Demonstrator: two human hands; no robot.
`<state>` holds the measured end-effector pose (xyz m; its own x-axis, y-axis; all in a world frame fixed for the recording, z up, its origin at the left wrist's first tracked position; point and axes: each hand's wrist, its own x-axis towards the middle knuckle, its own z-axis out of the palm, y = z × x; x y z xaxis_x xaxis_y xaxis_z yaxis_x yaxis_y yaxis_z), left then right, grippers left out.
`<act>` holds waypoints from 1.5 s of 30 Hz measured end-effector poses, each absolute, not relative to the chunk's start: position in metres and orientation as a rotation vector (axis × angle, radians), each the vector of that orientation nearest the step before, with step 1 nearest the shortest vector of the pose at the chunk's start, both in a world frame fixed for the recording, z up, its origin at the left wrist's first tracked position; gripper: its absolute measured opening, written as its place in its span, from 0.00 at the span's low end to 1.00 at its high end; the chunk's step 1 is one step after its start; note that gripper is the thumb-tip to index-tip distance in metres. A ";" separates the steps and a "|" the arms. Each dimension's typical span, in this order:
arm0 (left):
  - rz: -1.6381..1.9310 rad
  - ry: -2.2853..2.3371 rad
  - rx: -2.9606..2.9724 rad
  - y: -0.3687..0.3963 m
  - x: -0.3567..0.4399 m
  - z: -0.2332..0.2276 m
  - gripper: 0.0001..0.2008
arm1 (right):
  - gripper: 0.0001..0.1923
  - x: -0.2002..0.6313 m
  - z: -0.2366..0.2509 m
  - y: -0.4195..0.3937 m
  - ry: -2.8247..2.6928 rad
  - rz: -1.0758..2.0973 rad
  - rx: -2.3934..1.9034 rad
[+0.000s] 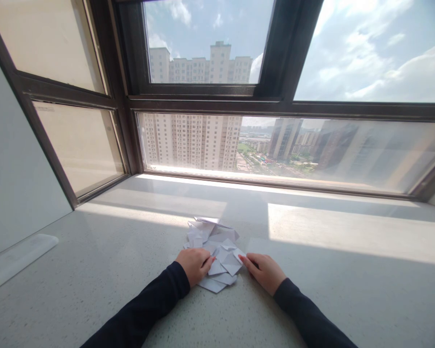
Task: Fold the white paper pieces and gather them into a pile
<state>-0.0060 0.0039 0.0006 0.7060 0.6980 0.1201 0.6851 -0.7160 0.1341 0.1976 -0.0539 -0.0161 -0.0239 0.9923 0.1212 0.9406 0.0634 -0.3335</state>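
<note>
Fingers (207, 263) of left hand (194, 265) curl onto near-left edge of heap of small folded white paper pieces (215, 251); right hand (264, 271) rests loosely curled at heap's right edge, fingertip touching. Heap lies on pale speckled stone worktop (94, 270). Paper likely light, thin, easily scattered or creased; pinch single piece by corner.

Two hands, left (194, 265) and right (264, 271), one heap of folded papers (213, 251).

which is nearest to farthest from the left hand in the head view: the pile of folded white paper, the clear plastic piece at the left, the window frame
1. pile of folded white paper: under the left hand, touching its fingers.
2. clear plastic piece: far left on the sill.
3. window frame: at the back, beyond the sill.
</note>
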 end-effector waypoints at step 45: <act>0.281 1.107 2.870 0.007 -0.007 -0.005 0.18 | 0.24 0.199 -0.018 -0.054 -2.032 0.196 -1.917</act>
<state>-0.0067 0.0074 -0.0047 0.7266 0.6705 0.1503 0.6609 -0.7418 0.1142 0.1988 -0.0535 -0.0182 -0.0323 0.9882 0.1495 0.9414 0.0803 -0.3276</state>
